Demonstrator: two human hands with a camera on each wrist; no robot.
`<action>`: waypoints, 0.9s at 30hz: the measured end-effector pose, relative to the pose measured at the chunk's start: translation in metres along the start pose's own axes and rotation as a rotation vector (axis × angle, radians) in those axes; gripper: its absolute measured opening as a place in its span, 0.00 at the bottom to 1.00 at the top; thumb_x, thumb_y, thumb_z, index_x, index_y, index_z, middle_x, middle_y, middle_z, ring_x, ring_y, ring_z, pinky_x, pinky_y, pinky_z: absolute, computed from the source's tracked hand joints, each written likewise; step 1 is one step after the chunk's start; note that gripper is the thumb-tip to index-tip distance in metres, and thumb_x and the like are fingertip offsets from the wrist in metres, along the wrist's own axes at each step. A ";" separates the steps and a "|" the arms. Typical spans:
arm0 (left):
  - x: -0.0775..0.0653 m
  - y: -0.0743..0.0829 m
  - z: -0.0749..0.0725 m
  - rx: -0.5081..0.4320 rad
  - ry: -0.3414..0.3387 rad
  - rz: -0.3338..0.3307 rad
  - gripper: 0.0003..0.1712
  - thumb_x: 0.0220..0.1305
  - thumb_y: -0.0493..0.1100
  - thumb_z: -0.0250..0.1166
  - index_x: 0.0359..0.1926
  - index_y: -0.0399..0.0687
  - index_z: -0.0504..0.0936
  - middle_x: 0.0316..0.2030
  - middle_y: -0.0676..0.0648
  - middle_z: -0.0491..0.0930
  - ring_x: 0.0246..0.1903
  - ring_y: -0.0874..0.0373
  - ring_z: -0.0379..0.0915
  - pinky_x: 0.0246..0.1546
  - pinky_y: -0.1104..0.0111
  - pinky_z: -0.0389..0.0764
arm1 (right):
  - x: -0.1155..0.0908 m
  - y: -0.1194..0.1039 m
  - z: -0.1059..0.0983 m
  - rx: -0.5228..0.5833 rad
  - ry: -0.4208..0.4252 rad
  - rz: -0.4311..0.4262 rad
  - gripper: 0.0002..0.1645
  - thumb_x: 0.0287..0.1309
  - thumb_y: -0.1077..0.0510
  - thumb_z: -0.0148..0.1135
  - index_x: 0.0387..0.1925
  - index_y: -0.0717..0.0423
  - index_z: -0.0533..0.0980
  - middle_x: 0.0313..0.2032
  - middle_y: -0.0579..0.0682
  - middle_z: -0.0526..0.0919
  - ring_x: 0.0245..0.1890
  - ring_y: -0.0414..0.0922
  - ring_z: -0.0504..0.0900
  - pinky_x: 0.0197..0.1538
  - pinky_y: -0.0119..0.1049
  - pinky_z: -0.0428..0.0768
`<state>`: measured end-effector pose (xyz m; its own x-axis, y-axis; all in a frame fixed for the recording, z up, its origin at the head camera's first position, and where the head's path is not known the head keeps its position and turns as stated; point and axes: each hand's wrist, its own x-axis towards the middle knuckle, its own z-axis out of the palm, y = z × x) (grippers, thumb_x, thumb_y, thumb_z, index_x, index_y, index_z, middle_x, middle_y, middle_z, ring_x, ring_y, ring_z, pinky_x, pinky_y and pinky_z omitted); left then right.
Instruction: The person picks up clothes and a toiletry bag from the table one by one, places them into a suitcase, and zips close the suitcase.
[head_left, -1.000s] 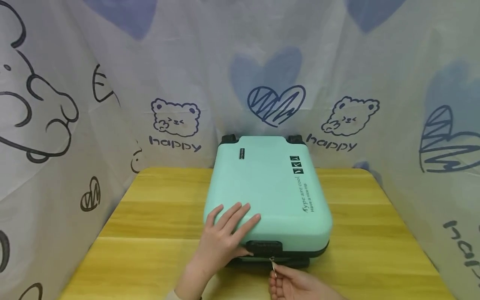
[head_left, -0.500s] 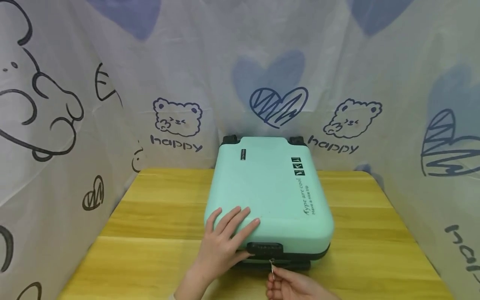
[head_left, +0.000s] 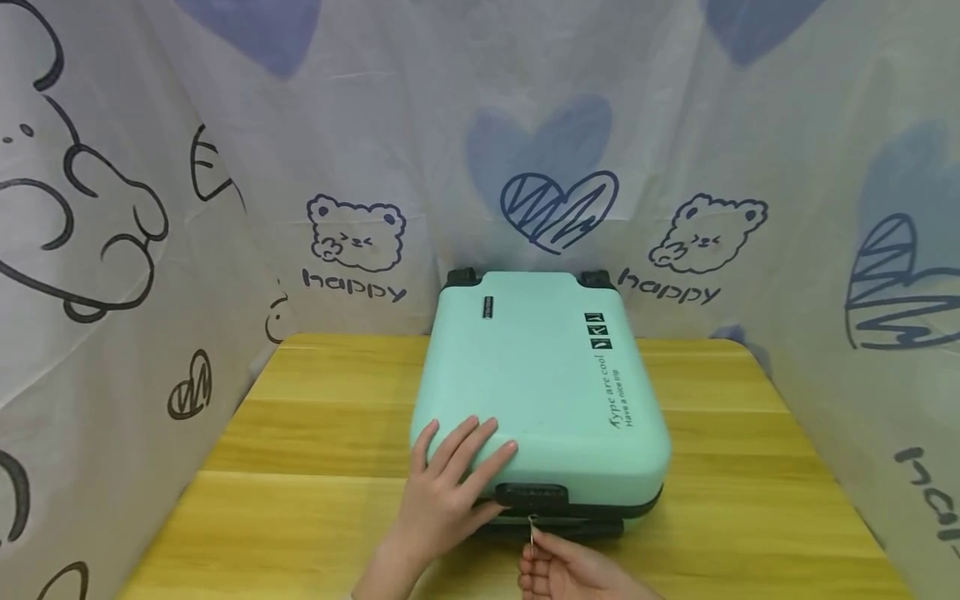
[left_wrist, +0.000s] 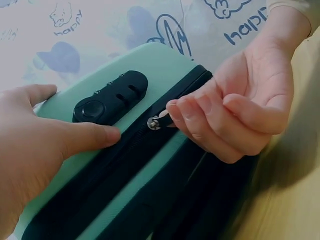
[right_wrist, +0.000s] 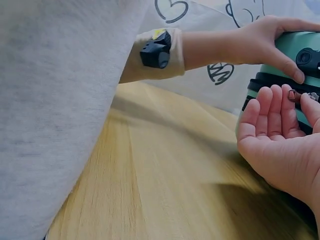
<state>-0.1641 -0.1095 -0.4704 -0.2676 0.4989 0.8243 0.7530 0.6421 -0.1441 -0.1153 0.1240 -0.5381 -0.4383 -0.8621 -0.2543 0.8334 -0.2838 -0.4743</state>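
Observation:
A mint-green hard-shell suitcase (head_left: 525,367) lies flat on the table, its black combination lock (left_wrist: 111,98) facing the person. My left hand (head_left: 442,500) rests on the suitcase's near left corner, fingers spread over the top. Its thumb (left_wrist: 95,137) presses the front edge just below the lock. Below the lock, my right hand (head_left: 573,571) pinches the zipper pull (left_wrist: 165,119) between thumb and forefinger, the other fingers curling in. The metal slider (left_wrist: 153,123) sits on the black zipper band (left_wrist: 132,145). In the right wrist view, the pull (right_wrist: 296,96) shows at the fingertips.
The yellow wood-grain table (head_left: 300,442) extends on both sides of the suitcase. A printed cloth curtain (head_left: 450,133) hangs behind and at the sides. Black wheels (head_left: 461,277) at the suitcase's far end are close to the curtain. A grey garment (right_wrist: 60,100) fills the right wrist view's left.
My right hand has moved slightly left along the suitcase front, drawing the zipper pull with it. My left hand stays on the near left corner.

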 end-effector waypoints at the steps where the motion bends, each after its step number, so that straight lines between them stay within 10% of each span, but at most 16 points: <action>1: -0.002 0.001 0.000 -0.007 0.007 -0.003 0.60 0.23 0.62 0.83 0.66 0.55 0.74 0.66 0.44 0.72 0.65 0.47 0.67 0.63 0.43 0.60 | 0.000 0.000 0.000 -0.005 -0.007 -0.004 0.21 0.75 0.44 0.40 0.38 0.43 0.78 0.41 0.38 0.81 0.46 0.32 0.79 0.58 0.27 0.75; 11: -0.016 -0.002 -0.012 -0.146 0.153 -0.023 0.23 0.60 0.51 0.68 0.54 0.46 0.83 0.57 0.39 0.80 0.59 0.41 0.73 0.71 0.46 0.58 | -0.003 0.000 -0.002 -0.090 -0.021 0.004 0.21 0.77 0.46 0.37 0.42 0.45 0.78 0.43 0.38 0.82 0.46 0.33 0.80 0.57 0.27 0.76; 18: -0.019 -0.007 -0.028 -0.143 0.288 0.041 0.16 0.67 0.48 0.59 0.38 0.41 0.88 0.36 0.43 0.87 0.38 0.47 0.80 0.43 0.56 0.76 | -0.027 -0.012 -0.001 -0.330 -0.119 -0.067 0.22 0.77 0.51 0.34 0.51 0.47 0.77 0.49 0.40 0.82 0.51 0.35 0.81 0.59 0.29 0.77; 27: -0.055 -0.010 -0.021 -0.331 0.180 -0.059 0.08 0.62 0.42 0.65 0.35 0.44 0.88 0.22 0.55 0.83 0.22 0.65 0.75 0.30 0.73 0.74 | -0.055 -0.051 0.023 -0.576 -0.097 -0.189 0.23 0.76 0.60 0.31 0.56 0.53 0.74 0.51 0.44 0.83 0.51 0.39 0.82 0.56 0.33 0.79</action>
<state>-0.1447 -0.1557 -0.5027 -0.2286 0.3377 0.9131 0.9008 0.4291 0.0668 -0.1260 0.1766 -0.4806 -0.5052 -0.8612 -0.0562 0.4168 -0.1864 -0.8897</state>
